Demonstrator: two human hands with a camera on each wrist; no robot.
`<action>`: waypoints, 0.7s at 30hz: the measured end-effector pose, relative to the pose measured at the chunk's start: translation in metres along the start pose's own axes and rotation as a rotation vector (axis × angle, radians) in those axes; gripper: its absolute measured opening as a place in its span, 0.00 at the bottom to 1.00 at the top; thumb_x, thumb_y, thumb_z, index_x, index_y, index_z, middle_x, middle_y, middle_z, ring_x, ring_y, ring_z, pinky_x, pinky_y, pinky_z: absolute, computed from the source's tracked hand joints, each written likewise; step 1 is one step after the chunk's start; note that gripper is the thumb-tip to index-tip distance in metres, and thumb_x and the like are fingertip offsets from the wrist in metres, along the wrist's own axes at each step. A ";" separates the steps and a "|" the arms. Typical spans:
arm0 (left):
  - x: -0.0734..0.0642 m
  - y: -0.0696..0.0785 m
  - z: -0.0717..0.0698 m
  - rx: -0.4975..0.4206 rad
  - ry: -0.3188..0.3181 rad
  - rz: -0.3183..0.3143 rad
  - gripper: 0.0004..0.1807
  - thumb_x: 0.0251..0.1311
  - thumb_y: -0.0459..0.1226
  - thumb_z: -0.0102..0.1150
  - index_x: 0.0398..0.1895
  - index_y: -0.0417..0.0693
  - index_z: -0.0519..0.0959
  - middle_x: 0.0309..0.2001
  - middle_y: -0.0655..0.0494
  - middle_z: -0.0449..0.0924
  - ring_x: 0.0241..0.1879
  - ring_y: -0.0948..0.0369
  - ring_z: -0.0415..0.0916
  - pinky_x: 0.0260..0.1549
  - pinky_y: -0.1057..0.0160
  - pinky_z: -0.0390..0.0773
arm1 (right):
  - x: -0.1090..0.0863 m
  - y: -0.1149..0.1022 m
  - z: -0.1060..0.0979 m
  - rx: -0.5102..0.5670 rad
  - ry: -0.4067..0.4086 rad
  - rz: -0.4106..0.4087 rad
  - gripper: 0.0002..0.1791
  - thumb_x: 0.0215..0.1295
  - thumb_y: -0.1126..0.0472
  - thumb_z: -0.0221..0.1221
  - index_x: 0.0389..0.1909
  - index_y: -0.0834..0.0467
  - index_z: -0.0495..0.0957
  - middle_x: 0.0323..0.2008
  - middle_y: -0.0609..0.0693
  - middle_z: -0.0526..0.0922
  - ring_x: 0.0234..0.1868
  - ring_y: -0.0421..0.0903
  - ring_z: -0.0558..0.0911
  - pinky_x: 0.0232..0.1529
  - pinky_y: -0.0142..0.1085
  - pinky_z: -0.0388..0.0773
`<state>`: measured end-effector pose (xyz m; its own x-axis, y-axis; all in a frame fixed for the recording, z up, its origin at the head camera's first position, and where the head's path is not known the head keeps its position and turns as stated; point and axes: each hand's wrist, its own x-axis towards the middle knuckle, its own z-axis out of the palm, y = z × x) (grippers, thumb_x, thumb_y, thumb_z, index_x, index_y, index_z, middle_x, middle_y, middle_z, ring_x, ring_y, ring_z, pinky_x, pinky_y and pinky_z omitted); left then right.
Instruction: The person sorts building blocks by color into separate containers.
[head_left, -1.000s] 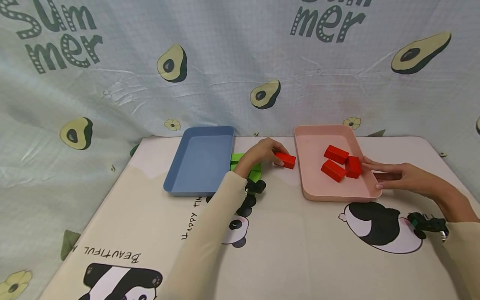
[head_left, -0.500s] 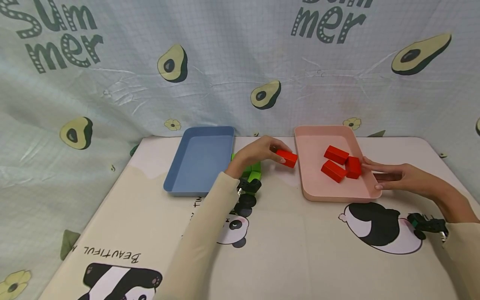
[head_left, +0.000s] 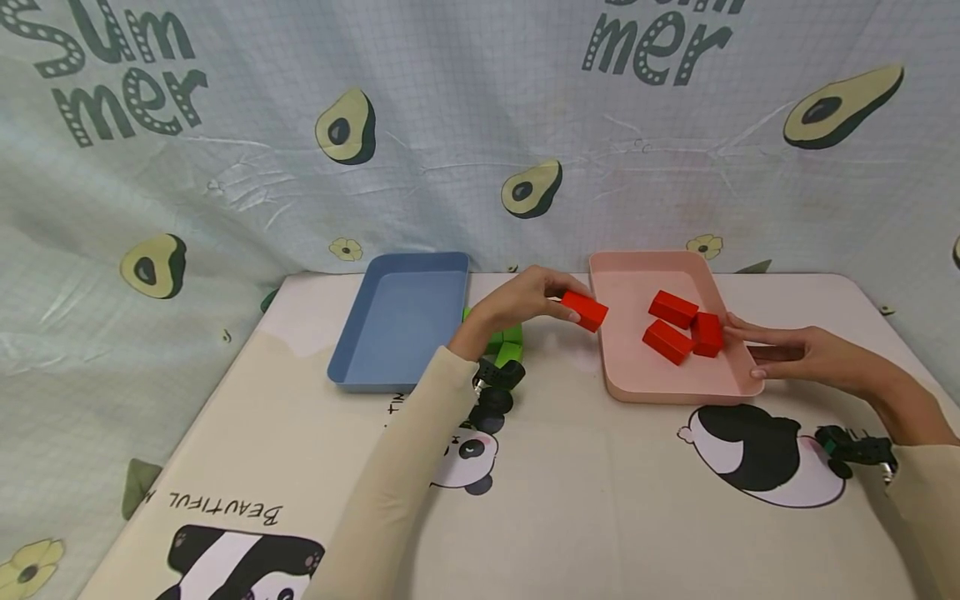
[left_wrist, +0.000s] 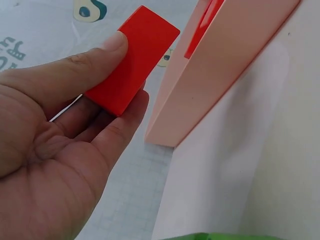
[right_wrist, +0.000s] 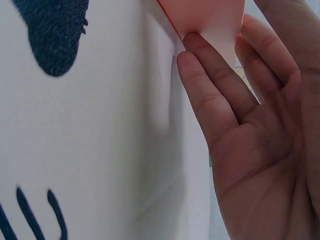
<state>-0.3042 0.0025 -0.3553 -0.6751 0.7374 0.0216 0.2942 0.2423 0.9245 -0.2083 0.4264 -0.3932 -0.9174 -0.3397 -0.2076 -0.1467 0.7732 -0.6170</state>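
My left hand pinches a red block between thumb and fingers, held up at the left rim of the pink tray. In the left wrist view the thumb lies on one face of the block, with fingers behind it. Three more red blocks lie inside the pink tray, towards its right side. My right hand rests against the tray's right side, its fingers extended. The right wrist view shows its fingertips touching the outer wall.
A blue tray stands to the left. Several green blocks sit beside it, partly hidden by my left wrist. A printed cloth covers the table, and an avocado-patterned curtain hangs behind.
My left hand has lifted the red block from the table and carried it right, up to the pink tray's left rim. The right hand and both trays have stayed put.
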 end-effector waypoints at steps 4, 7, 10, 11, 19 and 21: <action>0.001 0.003 0.003 0.012 -0.007 0.007 0.19 0.61 0.28 0.69 0.56 0.39 0.83 0.48 0.48 0.85 0.47 0.56 0.79 0.48 0.65 0.79 | 0.000 -0.001 0.000 0.002 -0.006 0.002 0.42 0.66 0.51 0.68 0.78 0.46 0.59 0.77 0.58 0.56 0.61 0.33 0.76 0.53 0.46 0.82; 0.003 0.003 0.005 0.007 -0.017 0.016 0.19 0.61 0.28 0.69 0.56 0.39 0.83 0.51 0.49 0.84 0.48 0.56 0.79 0.49 0.65 0.80 | -0.001 -0.002 0.000 0.010 -0.006 0.004 0.43 0.67 0.51 0.67 0.78 0.48 0.58 0.76 0.62 0.55 0.67 0.62 0.73 0.55 0.59 0.79; 0.005 0.004 0.007 0.005 -0.024 0.021 0.19 0.62 0.28 0.68 0.57 0.39 0.83 0.52 0.49 0.84 0.49 0.56 0.79 0.50 0.64 0.80 | -0.001 -0.003 0.000 0.014 -0.006 0.001 0.43 0.67 0.52 0.67 0.78 0.49 0.58 0.76 0.64 0.55 0.67 0.71 0.68 0.56 0.62 0.77; 0.006 0.004 0.008 0.008 -0.025 0.021 0.19 0.62 0.28 0.68 0.57 0.40 0.83 0.52 0.49 0.84 0.50 0.56 0.79 0.50 0.64 0.80 | -0.001 -0.003 0.000 0.011 -0.005 0.000 0.43 0.67 0.52 0.67 0.78 0.48 0.58 0.76 0.63 0.55 0.67 0.70 0.68 0.56 0.63 0.77; 0.015 0.005 0.012 0.036 -0.036 0.032 0.19 0.64 0.30 0.66 0.58 0.43 0.83 0.51 0.51 0.84 0.51 0.57 0.78 0.51 0.64 0.80 | -0.002 -0.002 -0.001 0.004 -0.002 -0.005 0.42 0.66 0.51 0.67 0.78 0.46 0.59 0.77 0.56 0.57 0.64 0.42 0.75 0.58 0.68 0.73; 0.017 0.006 0.013 0.037 -0.039 0.042 0.18 0.64 0.30 0.67 0.58 0.43 0.83 0.51 0.52 0.84 0.52 0.58 0.77 0.51 0.64 0.79 | -0.002 -0.003 -0.001 0.003 -0.002 -0.006 0.42 0.66 0.51 0.68 0.78 0.46 0.59 0.77 0.56 0.57 0.64 0.42 0.76 0.58 0.67 0.73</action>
<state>-0.3049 0.0254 -0.3541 -0.6352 0.7711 0.0446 0.3468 0.2332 0.9085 -0.2066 0.4258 -0.3901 -0.9157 -0.3454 -0.2052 -0.1512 0.7695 -0.6205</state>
